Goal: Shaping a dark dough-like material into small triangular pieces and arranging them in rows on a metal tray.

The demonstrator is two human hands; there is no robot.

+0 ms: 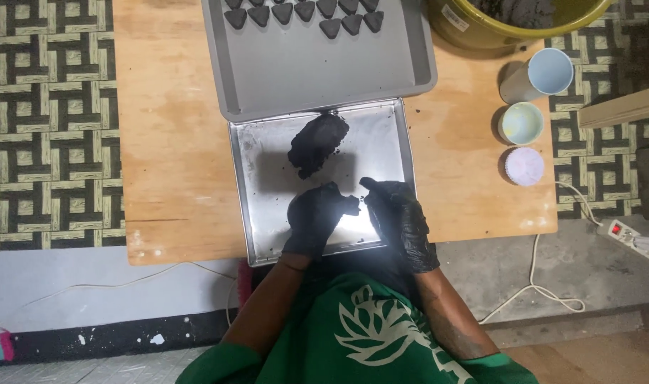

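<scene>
While our gloved left hand (316, 217) and right hand (399, 213) meet over the steel tray (264, 235), each grip pinches a small dark lump (353, 204) between them. Just beyond lies the larger dark mass (317, 144), much of it unshaped, we judge. Farther, the grey tray (317, 71) carries rows of finished triangular pieces (307, 13), with most of its floor bare. At the surface's (168, 142) far right: three round cups (523, 122) and a yellow-green tub (474, 28) bearing a small white label.

Black gloves, green shirt, white leaf print
</scene>
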